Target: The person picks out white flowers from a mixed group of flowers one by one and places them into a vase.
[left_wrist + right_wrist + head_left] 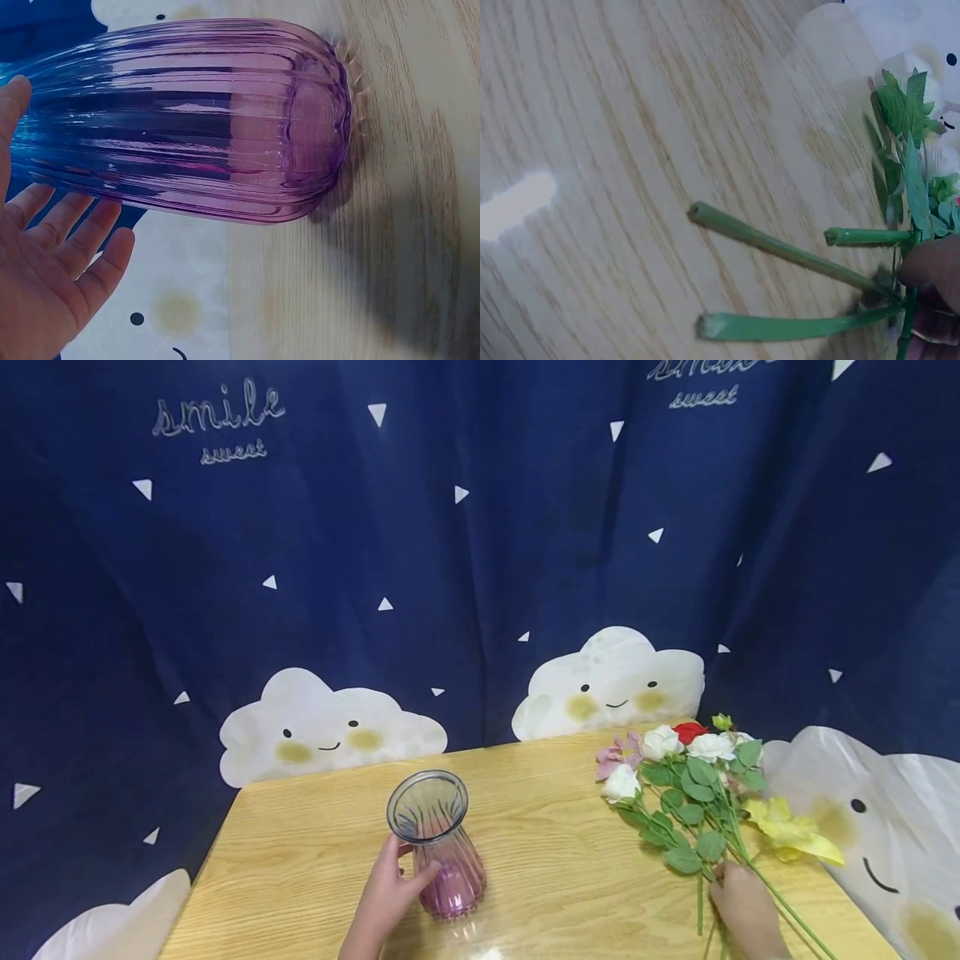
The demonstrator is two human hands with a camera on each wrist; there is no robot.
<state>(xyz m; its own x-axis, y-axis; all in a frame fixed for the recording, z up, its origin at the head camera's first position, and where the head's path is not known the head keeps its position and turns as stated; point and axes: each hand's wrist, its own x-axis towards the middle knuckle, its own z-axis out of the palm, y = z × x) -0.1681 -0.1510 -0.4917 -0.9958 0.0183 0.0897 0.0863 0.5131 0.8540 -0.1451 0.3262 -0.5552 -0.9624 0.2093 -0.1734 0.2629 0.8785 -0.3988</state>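
- A green stem point(907, 334) is pinched by the right hand point(745, 906), among other stems point(802, 258).
- The upright vase point(455, 892) is clasped on the table point(555, 843) between thumb and fingers of the left hand point(392, 889).
- White roses point(662, 743) are crowded by leaves point(682, 860).
- A blue curtain point(487, 568) is hung behind.

Right hand point(936, 281) gripping green stem point(907, 326); three cut stem ends point(780, 247) over wood-grained bench point(630, 112); leaves point(915, 184), white blooms point(939, 160), upper right.
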